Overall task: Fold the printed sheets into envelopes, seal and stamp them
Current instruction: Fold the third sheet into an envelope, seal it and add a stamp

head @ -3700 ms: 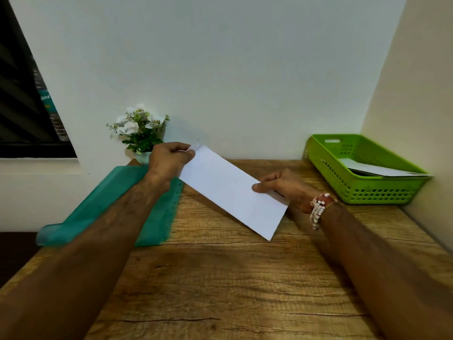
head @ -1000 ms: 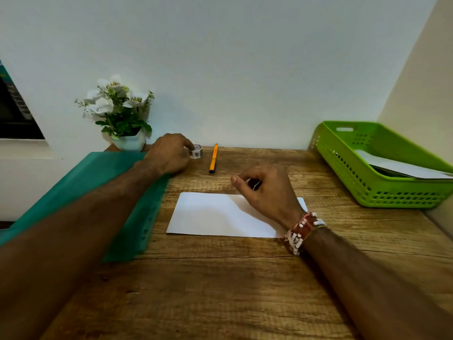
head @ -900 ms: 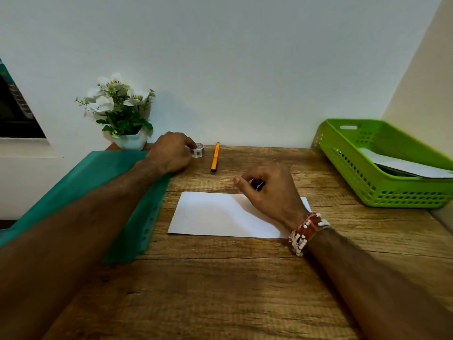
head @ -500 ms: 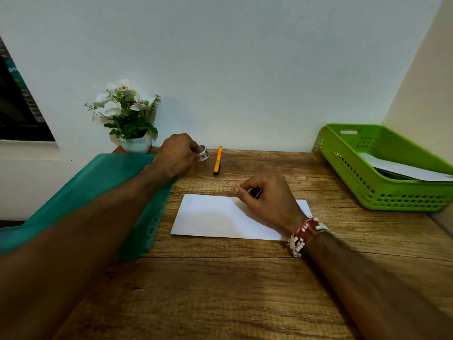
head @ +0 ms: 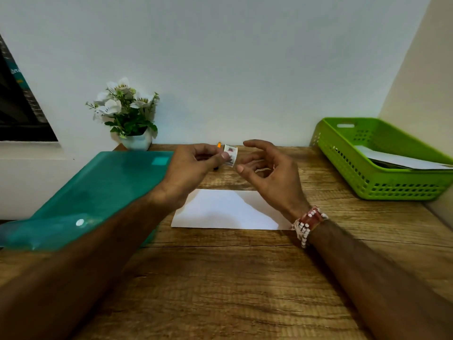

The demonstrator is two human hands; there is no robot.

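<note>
A white envelope (head: pixel 220 209) lies flat on the wooden desk (head: pixel 220 278), partly under my forearms. My left hand (head: pixel 193 165) is raised above the desk's far part and pinches a small roll of stamps (head: pixel 231 155) between thumb and fingers. My right hand (head: pixel 272 168) hovers just right of the roll with fingers spread and curled, holding nothing. An orange pen (head: pixel 219 145) lies behind the hands, mostly hidden.
A teal plastic folder (head: pixel 98 192) covers the desk's left side. A small pot of white flowers (head: pixel 130 119) stands at the back left against the wall. A green basket (head: pixel 382 163) holding white envelopes sits at the right, near the side wall.
My left hand lifted the stamp roll from beside the pen and carried it right, above the envelope. My right hand rose off the envelope and opened next to the roll.
</note>
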